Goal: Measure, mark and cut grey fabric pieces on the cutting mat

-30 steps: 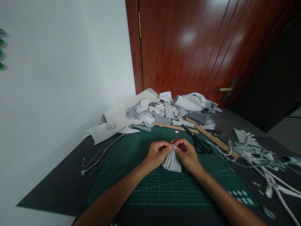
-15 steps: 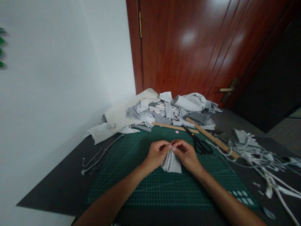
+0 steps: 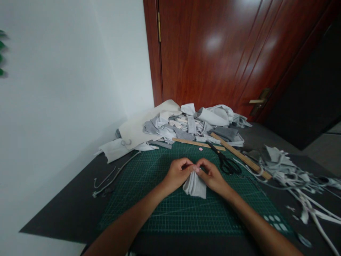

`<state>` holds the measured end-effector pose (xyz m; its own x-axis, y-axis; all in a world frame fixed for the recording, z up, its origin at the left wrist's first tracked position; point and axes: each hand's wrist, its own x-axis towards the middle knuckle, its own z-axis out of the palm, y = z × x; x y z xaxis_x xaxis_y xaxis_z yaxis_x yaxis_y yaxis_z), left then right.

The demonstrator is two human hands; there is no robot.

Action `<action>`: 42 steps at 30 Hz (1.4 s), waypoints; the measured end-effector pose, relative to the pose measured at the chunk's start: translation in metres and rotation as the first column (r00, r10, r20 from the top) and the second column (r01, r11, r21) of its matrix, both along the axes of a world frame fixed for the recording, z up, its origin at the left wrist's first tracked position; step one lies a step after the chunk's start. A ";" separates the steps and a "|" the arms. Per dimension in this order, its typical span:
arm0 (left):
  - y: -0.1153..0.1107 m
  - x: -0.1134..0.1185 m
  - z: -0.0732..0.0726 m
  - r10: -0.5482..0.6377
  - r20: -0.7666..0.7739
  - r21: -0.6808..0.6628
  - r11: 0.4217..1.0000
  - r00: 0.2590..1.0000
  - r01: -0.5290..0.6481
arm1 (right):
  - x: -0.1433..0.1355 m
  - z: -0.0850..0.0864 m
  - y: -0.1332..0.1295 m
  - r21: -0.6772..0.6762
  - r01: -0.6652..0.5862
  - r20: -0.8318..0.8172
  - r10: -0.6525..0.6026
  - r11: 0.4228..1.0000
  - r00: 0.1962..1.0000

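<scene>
A light grey piece of fabric [image 3: 195, 186] hangs in folds between my two hands, gathered at its top edge. My left hand [image 3: 179, 173] pinches that gathered top with thumb and forefinger. From the other side my right hand [image 3: 211, 174] pinches it too, and the fingertips of both hands meet there. The fabric's lower end spreads out over the green cutting mat [image 3: 170, 217]. The fingers hide the gathered edge itself. Just right of my right hand lie black-handled scissors [image 3: 226, 163].
Two wooden rulers [image 3: 197, 143] lie at the mat's far edge and right side. Behind them is a heap of grey and white fabric scraps [image 3: 183, 124]. Cords and strips [image 3: 295, 181] tangle at the right; thin cords [image 3: 117, 174] lie left. A small pink piece [image 3: 200, 149] rests on the mat.
The fabric's lower end has shifted slightly down and right. My fingertips have drawn a little closer over the gathered top, both hands still holding it.
</scene>
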<state>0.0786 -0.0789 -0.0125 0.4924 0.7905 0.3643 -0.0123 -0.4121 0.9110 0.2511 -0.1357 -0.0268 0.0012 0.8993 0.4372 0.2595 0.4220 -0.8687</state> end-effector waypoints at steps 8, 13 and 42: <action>0.000 -0.004 0.009 -0.055 0.194 -0.119 0.990 0.979 0.079 | -0.004 0.009 -0.008 0.010 0.074 -0.139 -0.072 0.997 0.988; -0.008 0.003 -0.001 -0.115 0.319 -0.144 0.975 0.941 0.168 | 0.003 0.011 -0.003 0.058 0.310 -0.264 -0.285 0.949 0.922; -0.016 0.010 -0.012 -0.291 -0.112 -0.121 0.953 0.950 0.278 | 0.007 0.010 0.004 0.029 0.460 -0.471 -0.394 0.887 0.789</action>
<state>0.0882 -0.0950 -0.0241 0.7390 0.6408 0.2081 0.0032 -0.3123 0.9500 0.2579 -0.1316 -0.0166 0.5927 0.6928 0.4108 0.0460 0.4801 -0.8760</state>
